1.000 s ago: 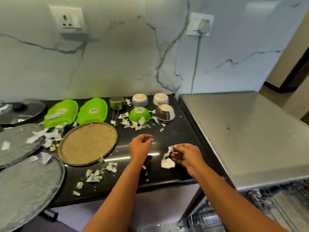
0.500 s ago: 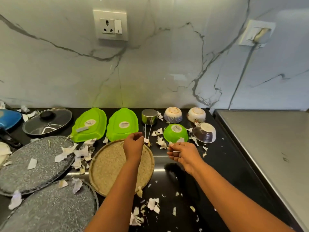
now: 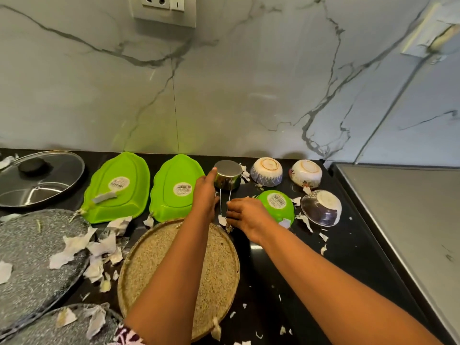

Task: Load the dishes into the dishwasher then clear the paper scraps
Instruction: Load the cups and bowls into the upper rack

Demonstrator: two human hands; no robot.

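**Steel cup reached, scraps still all over**

Black counter (image 3: pixel 353 250) fills more of my view than 0.5 s ago: head has dipped and come closer, socket now cut off at top edge. L hand (image 3: pixel 205 195) has gone fwd from over the woven mat (image 3: pixel 154 265) to the upturned steel cup (image 3: pixel 227 178); fingers touch its left wall, thumb side hidden, so I can't tell if it's really gripped. R hand (image 3: pixel 245 215) has dropped to the counter just left of the green bowl (image 3: pixel 276 204), fingers curled down onto a paper scrap (image 3: pixel 222 219); looks pinched but fingertips are hidden, can't confirm. Cup's wire handle runs down btwn both hands.

Dishes all on counter, upside down: two green trays (image 3: pixel 119 188), two patterned bowls at back (image 3: pixel 266 171), a tilted bowl (image 3: pixel 321 207) at right. Scraps (image 3: pixel 74 247) lie thick by the grey plates (image 3: pixel 29 245) at left, thinner at front. Glass lid (image 3: pixel 39 178) cut off at left. Steel top (image 3: pixel 403 220) at right; dishwasher out of view.
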